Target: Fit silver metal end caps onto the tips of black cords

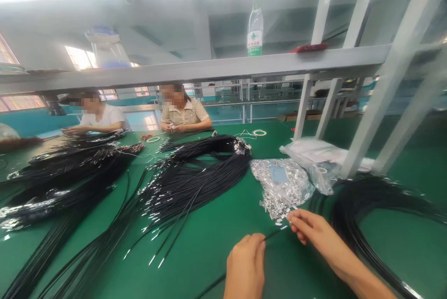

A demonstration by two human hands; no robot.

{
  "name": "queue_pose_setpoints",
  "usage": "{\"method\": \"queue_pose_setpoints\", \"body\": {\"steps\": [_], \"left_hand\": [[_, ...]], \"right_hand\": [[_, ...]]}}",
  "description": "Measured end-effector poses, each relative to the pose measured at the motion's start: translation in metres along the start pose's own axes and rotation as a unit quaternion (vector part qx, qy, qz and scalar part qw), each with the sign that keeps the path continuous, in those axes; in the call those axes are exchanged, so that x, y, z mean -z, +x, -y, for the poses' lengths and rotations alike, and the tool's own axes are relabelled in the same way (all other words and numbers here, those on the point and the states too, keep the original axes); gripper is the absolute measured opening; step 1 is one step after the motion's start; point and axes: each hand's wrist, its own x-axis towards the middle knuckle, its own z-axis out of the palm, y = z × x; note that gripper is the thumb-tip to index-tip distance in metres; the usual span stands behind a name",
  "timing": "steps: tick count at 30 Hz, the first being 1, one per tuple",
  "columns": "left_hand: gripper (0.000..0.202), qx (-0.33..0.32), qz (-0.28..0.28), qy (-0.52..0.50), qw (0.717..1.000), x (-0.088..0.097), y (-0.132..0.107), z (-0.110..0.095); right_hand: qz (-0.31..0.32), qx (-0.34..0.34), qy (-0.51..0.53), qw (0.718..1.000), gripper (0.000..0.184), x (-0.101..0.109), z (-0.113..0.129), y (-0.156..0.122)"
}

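My left hand [246,264] is closed around a black cable [273,234]. The cable's bare, silvery end points to the right, and its other part runs out below my wrist. Just right of that end, my right hand [309,227] has thumb and fingers pinched together; whatever is between them is too small to make out. Beyond its fingertips lies an open clear plastic bag [300,175] of small silver metal sleeves [275,201], several spilling onto the green tabletop [195,261].
Bundles of black cables [209,168] with silver ends lie at the middle, left and right. White shelf posts [370,103] rise at right, beside a white plastic bag [314,150]. A bottle [255,31] stands on the shelf [195,70]. Two people [183,112] sit across the table.
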Motion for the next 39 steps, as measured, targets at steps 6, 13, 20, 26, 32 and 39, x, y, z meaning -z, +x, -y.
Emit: {"method": "queue_pose_setpoints", "body": {"steps": [6,13,20,26,32,39], "left_hand": [[0.032,0.023,0.026,0.012,0.999,0.006,-0.001,-0.009],[0.032,0.039,0.032,0.015,0.999,0.008,-0.003,-0.013],[0.032,0.036,0.039,0.003,0.999,0.009,-0.003,-0.017],[0.031,0.064,0.038,-0.013,0.997,0.008,-0.004,-0.015],[0.032,0.08,0.018,-0.059,0.995,0.006,-0.002,-0.011],[0.03,0.063,0.011,-0.086,0.994,0.007,-0.002,-0.01]], "right_hand": [[0.029,-0.026,0.094,0.995,0.05,-0.005,0.017,-0.008],[0.037,-0.011,0.056,0.998,0.046,-0.008,0.014,-0.007],[0.031,0.003,0.041,0.999,0.043,-0.032,0.01,-0.012],[-0.041,-0.025,0.081,0.995,0.061,-0.014,0.0,-0.005],[-0.106,0.074,-0.151,0.98,0.031,-0.004,-0.02,0.005],[-0.1,0.218,-0.457,0.857,0.021,-0.029,-0.033,0.013]]}}
